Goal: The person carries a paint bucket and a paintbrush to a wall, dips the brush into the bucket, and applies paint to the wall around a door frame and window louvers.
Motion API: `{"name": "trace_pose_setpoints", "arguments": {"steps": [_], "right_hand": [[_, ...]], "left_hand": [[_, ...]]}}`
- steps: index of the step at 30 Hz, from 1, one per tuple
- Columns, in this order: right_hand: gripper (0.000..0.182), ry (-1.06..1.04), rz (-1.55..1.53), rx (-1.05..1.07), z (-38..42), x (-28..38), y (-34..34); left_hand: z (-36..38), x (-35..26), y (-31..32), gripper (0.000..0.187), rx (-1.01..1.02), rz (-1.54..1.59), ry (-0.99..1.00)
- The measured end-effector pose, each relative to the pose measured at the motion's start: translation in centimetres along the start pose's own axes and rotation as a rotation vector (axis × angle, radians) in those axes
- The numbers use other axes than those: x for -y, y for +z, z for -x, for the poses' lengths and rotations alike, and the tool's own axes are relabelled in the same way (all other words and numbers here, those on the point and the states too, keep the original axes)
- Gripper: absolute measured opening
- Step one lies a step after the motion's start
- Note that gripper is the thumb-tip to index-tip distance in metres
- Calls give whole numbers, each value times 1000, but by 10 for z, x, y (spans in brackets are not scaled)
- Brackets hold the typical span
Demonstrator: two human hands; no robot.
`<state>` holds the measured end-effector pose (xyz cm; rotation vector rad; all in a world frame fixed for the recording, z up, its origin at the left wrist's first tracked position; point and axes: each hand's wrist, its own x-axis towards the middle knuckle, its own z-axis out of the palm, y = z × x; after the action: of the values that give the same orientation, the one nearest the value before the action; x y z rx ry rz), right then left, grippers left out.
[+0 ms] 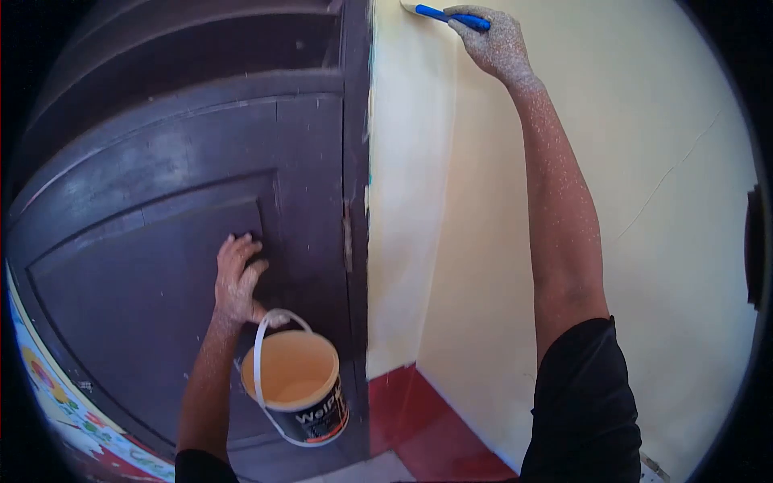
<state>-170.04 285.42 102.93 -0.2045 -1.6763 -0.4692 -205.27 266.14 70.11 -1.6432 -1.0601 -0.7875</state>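
Note:
High on the cream wall, my right hand is closed round the blue handle of a paintbrush. Its pale bristles are at the top edge of view, over the narrow strip of wall beside the door frame. My left hand is spread against the dark brown door, fingertips at the edge of its panel. From the thumb of that hand hangs a paint bucket by its white handle; the bucket is black outside, with peach-cream paint inside. Pale paint specks cover both hands and forearms.
Dark slats top the door, and a rusty hinge joins it to the frame. Below the cream paint runs a red band. A floral-painted surface is at lower left, and a dark object at the right edge.

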Motion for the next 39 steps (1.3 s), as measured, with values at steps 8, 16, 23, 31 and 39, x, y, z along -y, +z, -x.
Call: {"name": "trace_pose_setpoints", "arguments": {"steps": [8,16,23,31,39], "right_hand": [[22,94,-214,77,253,42,38],[40,360,-446,572,488,109,38],[28,421,-495,937,522,114,28],[32,160,-180,442,344,51,23],[22,-49,-124,-18,332,20,37]], "left_hand": [[-1,6,8,99,-12,-28,40],[-2,5,14,100,-39,-60,68],[-1,5,16,99,-61,-82,74],[-1,6,15,97,-69,-70,61],[-4,3,18,88,-103,-67,136]]}}
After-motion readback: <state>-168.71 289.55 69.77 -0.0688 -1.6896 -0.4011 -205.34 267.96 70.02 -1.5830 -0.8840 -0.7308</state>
